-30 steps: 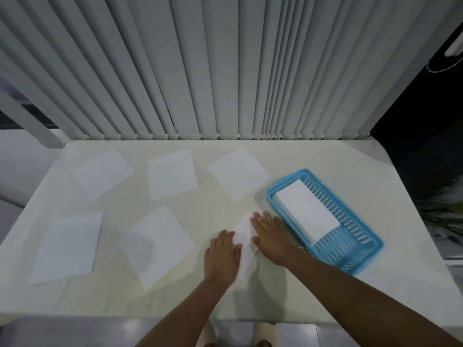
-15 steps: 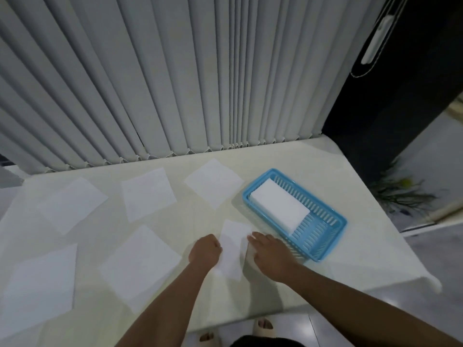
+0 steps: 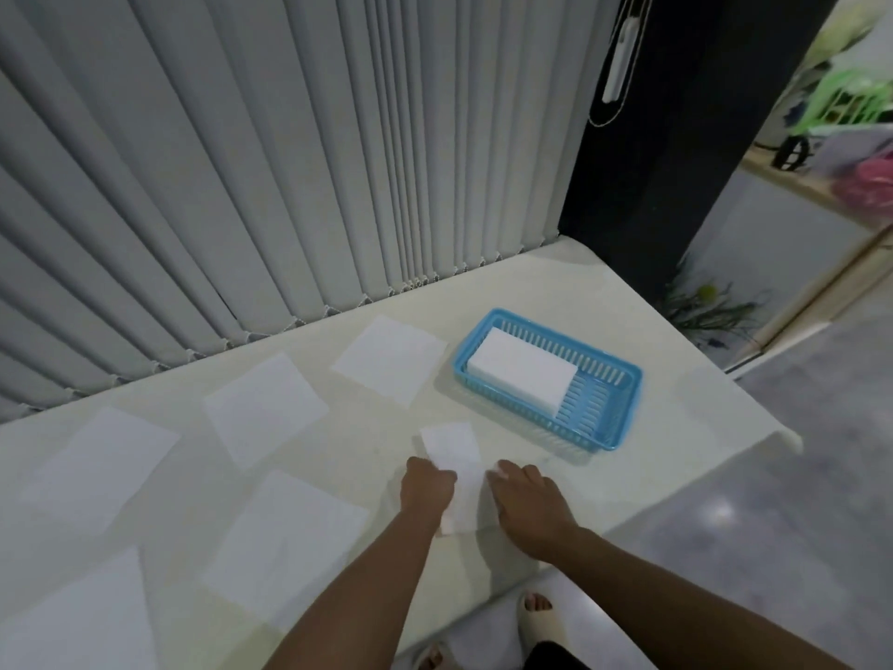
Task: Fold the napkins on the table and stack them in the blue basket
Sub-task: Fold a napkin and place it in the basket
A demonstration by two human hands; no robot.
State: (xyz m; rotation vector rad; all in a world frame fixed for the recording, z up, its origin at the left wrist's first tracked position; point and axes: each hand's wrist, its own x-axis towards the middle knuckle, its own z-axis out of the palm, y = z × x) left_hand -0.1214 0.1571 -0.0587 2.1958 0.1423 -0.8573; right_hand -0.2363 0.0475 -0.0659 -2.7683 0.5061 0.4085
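Observation:
A folded white napkin (image 3: 456,454) lies as a narrow strip on the cream table (image 3: 676,379), near its front edge. My left hand (image 3: 427,490) is curled and grips the strip's left edge. Palm down beside it, my right hand (image 3: 526,505) touches the right edge with its fingertips. The blue basket (image 3: 623,413) stands just behind and to the right, holding a stack of folded napkins (image 3: 524,374) at its far end. Several unfolded napkins lie flat to the left, among them one (image 3: 389,360) next to the basket and one (image 3: 285,539) close to my left arm.
Grey vertical blinds (image 3: 290,162) hang along the table's far edge. The table's right corner (image 3: 787,442) drops off to a grey floor. My sandalled feet (image 3: 534,616) show below the front edge.
My left hand went from flat on the napkin to curled on its left edge. The right hand slid from on top to the right edge. My view swung right.

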